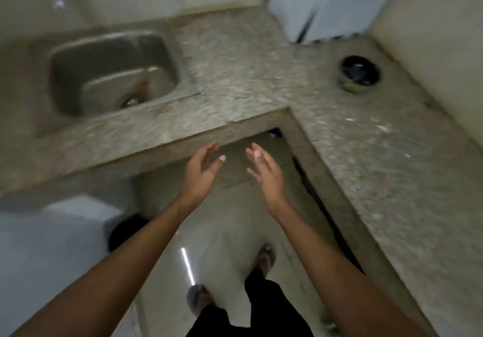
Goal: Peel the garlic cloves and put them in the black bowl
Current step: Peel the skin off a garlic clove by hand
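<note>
Both forearms reach up from the bottom of my view, feet and dark trousers between them on the tiled floor. Left to right from there: my left hand hangs in the air with its fingers loosely spread and lightly curved, palm turned inward, holding nothing. Well beyond its fingertips and off to their left sits the steel sink, sunk into the speckled counter, with something brownish near its drain that is too blurred for me to name. My right hand faces the left one across a gap, fingers likewise loose and apart, and I see nothing pinched or cupped in it. Both sets of fingertips hover just short of the counter's front edge, over the floor, touching nothing.

Far past the right fingertips and well to their right, near the wall, stands the black bowl. Its inside is dark and blurred; I cannot tell whether any cloves lie in it. A few pale flecks dot the counter to the right of my right fingers, between them and the wall; they may be garlic skins or cloves, but the blur leaves that open.

Judging progress: no whole garlic is plainly in sight and neither hand carries any. Either I have yet to begin, or the peeling is over and only scraps remain; I cannot say which.
</note>
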